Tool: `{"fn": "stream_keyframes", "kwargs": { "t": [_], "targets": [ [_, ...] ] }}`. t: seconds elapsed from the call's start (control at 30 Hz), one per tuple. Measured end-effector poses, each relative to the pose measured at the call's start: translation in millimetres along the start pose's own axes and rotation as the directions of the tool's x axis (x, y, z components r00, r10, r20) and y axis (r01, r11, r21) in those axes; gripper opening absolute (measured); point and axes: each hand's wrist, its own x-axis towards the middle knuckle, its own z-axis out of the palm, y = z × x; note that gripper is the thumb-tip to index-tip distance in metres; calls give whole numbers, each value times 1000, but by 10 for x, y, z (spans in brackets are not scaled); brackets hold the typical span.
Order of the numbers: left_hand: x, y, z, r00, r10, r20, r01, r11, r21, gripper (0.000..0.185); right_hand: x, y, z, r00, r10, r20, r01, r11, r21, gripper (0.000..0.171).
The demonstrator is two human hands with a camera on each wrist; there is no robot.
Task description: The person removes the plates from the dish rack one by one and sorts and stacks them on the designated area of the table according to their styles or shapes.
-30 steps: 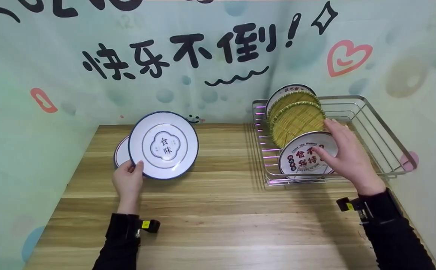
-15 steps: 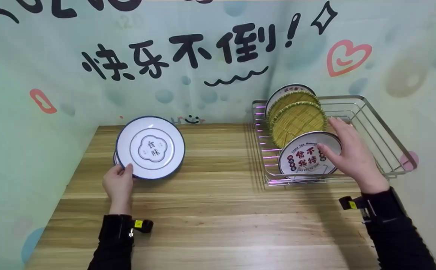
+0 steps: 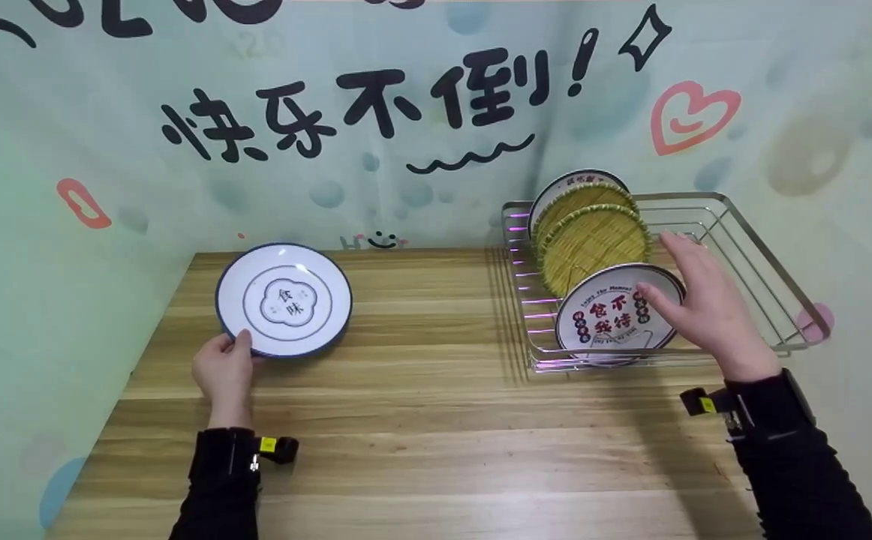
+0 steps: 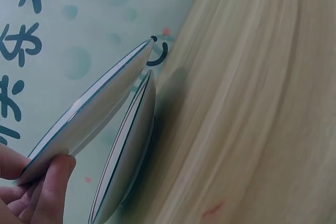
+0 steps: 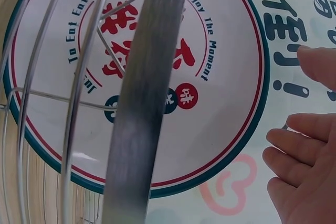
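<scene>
The wooden tabletop [image 3: 436,420] carries a wire steel dish rack [image 3: 751,255] to the right of the grip. Three plates stand on edge in it behind the round white plate with red lettering and a dark rim [image 3: 616,315], two of them woven yellow.

The white plate with a blue rim and a flower emblem [image 3: 284,300] is pinched at its near edge by the left hand [image 3: 222,371]. Since a second ago it has been lowered leftward and now lies tilted just over a second like plate [image 4: 126,156], near rim lifted; set-down is judged nearly complete.

The right hand [image 3: 706,307] is held relaxed, thumb touching the lettered plate's face, fingers at its rim; nothing is gripped.
</scene>
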Motion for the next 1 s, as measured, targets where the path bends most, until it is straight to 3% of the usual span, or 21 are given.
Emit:
{"fn": "stream_keyframes", "kwargs": {
  "t": [0.23, 0.73, 0.87, 1.0],
  "targets": [
    [68, -31, -27, 995, -92, 25, 94, 990, -102, 37, 45, 16, -7, 1000, 9, 14, -9, 1000, -11, 74],
    [114, -82, -42, 981, -180, 73, 192, 953, -234, 45, 88, 45, -7, 999, 15, 47, -13, 999, -47, 72],
    [127, -76, -73, 974, -208, 93, 224, 948, -227, 47, 100, 42, 4, 999, 7, 50, -5, 999, -45, 72],
    [151, -80, -105, 974, -199, 107, 216, 961, -172, 49, 107, 45, 10, 999, 0, 48, 2, 999, -42, 73]
  ]
}}
